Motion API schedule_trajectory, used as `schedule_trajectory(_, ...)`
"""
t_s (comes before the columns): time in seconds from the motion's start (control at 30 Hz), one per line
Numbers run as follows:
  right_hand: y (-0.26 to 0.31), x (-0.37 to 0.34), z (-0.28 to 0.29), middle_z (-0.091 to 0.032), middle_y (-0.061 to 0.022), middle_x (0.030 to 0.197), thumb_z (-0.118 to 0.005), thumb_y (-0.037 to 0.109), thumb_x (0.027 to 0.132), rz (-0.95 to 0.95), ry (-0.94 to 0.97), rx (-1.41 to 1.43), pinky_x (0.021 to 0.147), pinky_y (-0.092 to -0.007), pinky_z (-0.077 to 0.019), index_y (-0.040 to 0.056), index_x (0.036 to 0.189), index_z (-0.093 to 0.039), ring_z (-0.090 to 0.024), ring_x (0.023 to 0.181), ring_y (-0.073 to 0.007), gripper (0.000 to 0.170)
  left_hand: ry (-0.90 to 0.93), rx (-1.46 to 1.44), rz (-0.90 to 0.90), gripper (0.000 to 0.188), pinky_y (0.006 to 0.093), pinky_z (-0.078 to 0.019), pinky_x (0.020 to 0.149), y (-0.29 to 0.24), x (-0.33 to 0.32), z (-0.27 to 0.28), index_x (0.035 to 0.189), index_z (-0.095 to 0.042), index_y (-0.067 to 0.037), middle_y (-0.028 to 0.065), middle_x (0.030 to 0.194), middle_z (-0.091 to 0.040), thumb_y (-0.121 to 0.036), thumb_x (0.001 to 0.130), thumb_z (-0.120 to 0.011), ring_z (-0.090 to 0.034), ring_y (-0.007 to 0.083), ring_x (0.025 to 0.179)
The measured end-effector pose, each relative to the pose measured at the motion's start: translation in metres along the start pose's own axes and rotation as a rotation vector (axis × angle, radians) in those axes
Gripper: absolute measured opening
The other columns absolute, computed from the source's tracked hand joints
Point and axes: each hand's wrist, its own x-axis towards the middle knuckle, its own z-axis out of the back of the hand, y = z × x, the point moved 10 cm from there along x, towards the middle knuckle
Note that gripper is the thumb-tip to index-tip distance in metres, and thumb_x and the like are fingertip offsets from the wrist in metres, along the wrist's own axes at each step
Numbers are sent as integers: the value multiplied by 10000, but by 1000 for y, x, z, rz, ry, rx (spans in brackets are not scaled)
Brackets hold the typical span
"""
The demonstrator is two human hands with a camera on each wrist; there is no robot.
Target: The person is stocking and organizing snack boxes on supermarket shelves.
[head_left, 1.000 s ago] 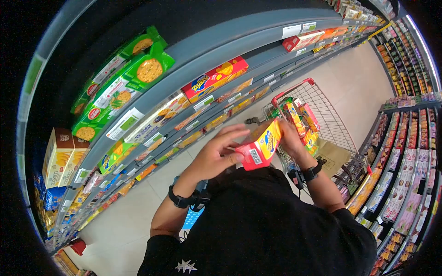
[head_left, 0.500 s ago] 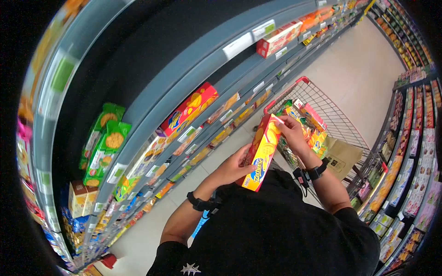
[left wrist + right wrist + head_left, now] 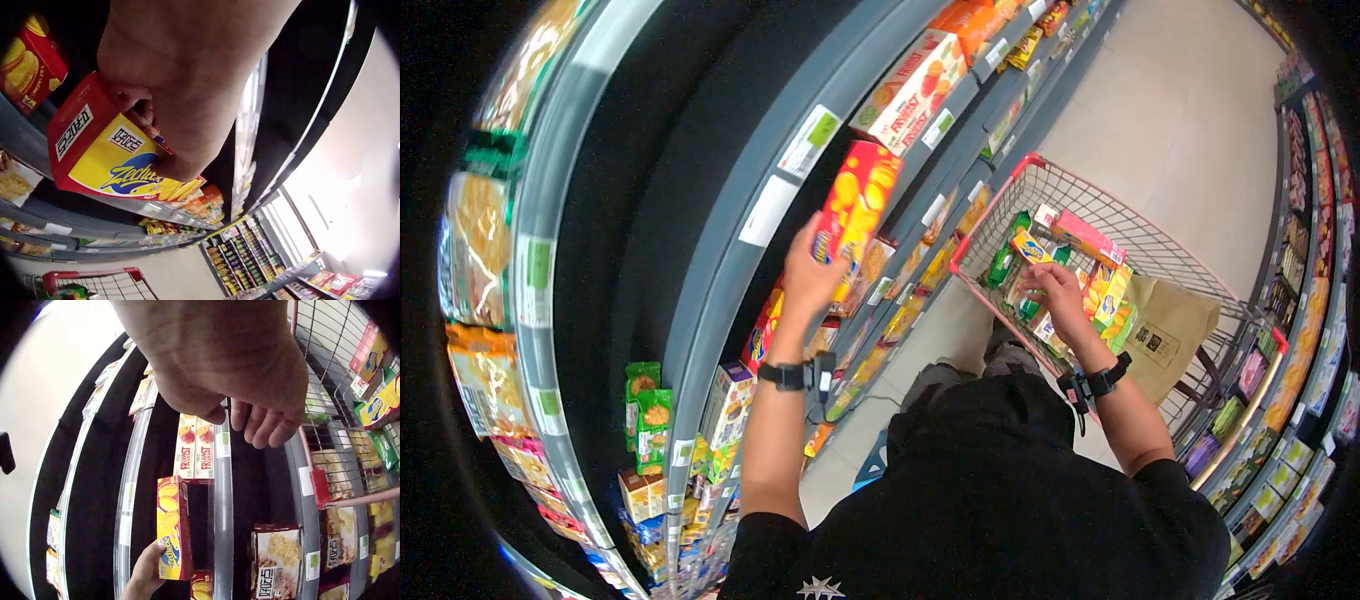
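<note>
My left hand (image 3: 810,275) grips a red and yellow Zecheese biscuit box (image 3: 862,205) by its lower end, at the grey shelf on the left. In the left wrist view the fingers wrap the box (image 3: 112,165) from behind and the thumb lies on its yellow face. Over the shopping cart (image 3: 970,245) my right hand (image 3: 1058,298) hovers, its fingers loosely bent around nothing. White Fruiast boxes (image 3: 915,92) stand on the shelf just beyond the held box. Nearer to me, another red box (image 3: 765,325) of the same look sits partly behind my left wrist.
The cart carries several biscuit packs, among them a pink box (image 3: 1088,238), and a brown paper bag (image 3: 1170,335). Green cracker packs (image 3: 653,430) stand farther down the shelf. Lower shelves hold more packets, and another stocked shelf (image 3: 1305,300) lines the right side.
Both hands held the box in front of my body earlier. The right hand has let go, and the left hand has carried the box leftward and up to the shelf. My view has turned along the aisle.
</note>
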Motion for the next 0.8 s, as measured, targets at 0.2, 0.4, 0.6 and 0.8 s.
schedule_trajectory(0.2,2,16,29,-673,-54,1001,-536,199,986,-46,-22,-38,765,-298,-512,40,1045,-623,-643,897,-148,190,15,135,55,761,376,-418,1045,22,51,-6,1435,-434,-62,204,1297,-555,-86,715,-675,-545,324,1216)
schedule_trajectory(0.4,3,21,46,-677,-48,996,-535,190,981,-50,-86,-25,763,-298,-508,45,1033,-627,-644,893,-149,179,58,56,81,743,376,-407,1061,44,61,-17,1433,-440,-64,202,1373,-528,-69,722,-654,-529,318,1258)
schedule_trajectory(0.6,-2,28,45,-674,-48,989,-544,175,972,-50,-99,-27,759,-299,-510,46,1015,-628,-645,884,-147,160,108,78,34,737,373,-401,1069,45,71,-21,1444,-432,-80,196,1363,-543,-63,743,-660,-533,310,1258)
schedule_trajectory(0.8,-5,31,38,-675,-46,982,-543,182,979,-44,-91,-16,760,-292,-508,47,1020,-629,-645,880,-147,166,107,49,48,724,360,-396,1075,62,75,-17,1459,-424,-108,176,1389,-534,-70,776,-664,-527,281,1272)
